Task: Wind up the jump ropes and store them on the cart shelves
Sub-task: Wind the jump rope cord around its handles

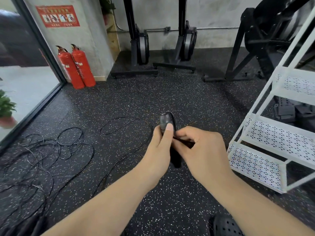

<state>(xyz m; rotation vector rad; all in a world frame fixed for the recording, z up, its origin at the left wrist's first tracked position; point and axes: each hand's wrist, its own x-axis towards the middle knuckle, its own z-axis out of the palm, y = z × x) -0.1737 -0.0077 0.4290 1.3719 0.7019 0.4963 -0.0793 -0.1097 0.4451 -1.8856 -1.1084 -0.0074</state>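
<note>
My left hand [157,150] grips the dark grey jump rope handles [165,120] upright, thumb pressed on the front. Close against it, my right hand [202,150] pinches the thin black cord [183,141] beside the handles. The rest of that cord [126,125] trails in a loop over the speckled floor to the left. A tangle of other black jump ropes [51,150] lies on the floor at the left. The white perforated cart [265,142] stands at the right, its shelves just beyond my right hand.
Two red fire extinguishers [76,67] stand by the wall corner at the back left, beside a glass wall. Black exercise machines [141,46] line the back wall. Dark items [289,113] sit behind the cart. A black shoe [225,225] shows at the bottom. A potted plant [6,108] is at far left.
</note>
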